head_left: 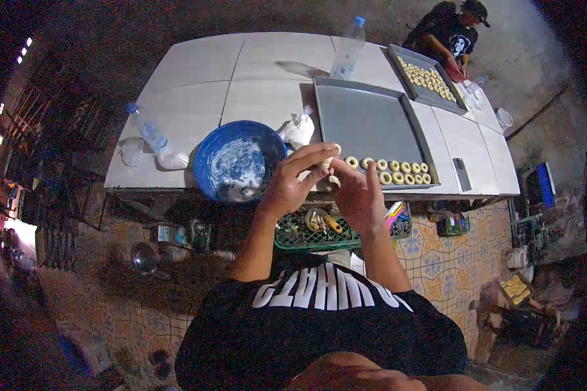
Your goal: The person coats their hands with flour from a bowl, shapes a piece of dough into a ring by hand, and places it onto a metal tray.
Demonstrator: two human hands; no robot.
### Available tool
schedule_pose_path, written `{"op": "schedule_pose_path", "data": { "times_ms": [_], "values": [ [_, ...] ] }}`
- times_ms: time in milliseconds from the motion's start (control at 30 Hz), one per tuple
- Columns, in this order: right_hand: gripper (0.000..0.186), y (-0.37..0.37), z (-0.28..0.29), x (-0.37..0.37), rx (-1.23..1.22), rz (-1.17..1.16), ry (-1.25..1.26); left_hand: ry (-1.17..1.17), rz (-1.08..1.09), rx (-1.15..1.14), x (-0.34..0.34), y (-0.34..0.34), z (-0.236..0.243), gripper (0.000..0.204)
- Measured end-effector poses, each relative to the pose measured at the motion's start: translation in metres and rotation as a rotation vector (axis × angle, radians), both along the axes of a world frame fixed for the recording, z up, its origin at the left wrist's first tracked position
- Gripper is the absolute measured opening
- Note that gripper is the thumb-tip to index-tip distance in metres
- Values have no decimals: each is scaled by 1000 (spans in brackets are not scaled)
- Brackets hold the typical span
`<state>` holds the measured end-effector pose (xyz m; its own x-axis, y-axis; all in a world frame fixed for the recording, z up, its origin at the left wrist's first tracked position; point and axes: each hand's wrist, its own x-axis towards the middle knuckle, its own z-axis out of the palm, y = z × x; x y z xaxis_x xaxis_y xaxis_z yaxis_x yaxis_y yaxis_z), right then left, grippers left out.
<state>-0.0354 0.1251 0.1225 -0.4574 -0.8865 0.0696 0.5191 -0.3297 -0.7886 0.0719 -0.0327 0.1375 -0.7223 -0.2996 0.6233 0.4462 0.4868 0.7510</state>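
Note:
In front of my chest, at the table's near edge, my hands meet around a small pale piece of dough [333, 150]. My left hand [295, 182] pinches it between fingers and thumb. My right hand [360, 199] reaches in from the other side, a finger against the dough and another digit pointing up. My fingers partly hide the dough's shape. Just beyond my right hand, a large grey metal tray [368, 117] carries several small dough rings [398, 177] in rows along its near side. The rest of its bottom is bare.
Left of the tray are a blue basin [205, 153] dusted with white powder, a white plastic bag [298, 130] and water bottles [151, 135]. A phone [462, 174] lies right. Another person [450, 36] works beside a filled tray [429, 81]. A green crate [293, 238] sits below the table edge.

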Motion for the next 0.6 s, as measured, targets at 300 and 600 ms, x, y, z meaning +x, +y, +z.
{"op": "schedule_pose_path", "data": {
  "times_ms": [300, 600],
  "values": [
    [44, -6, 13, 15, 264, -389, 1004, -55, 36, -8, 3, -2, -1, 33],
    [47, -9, 8, 20, 38, -98, 179, -43, 16, 212, 7, -1, -7, 25]
  ]
}}
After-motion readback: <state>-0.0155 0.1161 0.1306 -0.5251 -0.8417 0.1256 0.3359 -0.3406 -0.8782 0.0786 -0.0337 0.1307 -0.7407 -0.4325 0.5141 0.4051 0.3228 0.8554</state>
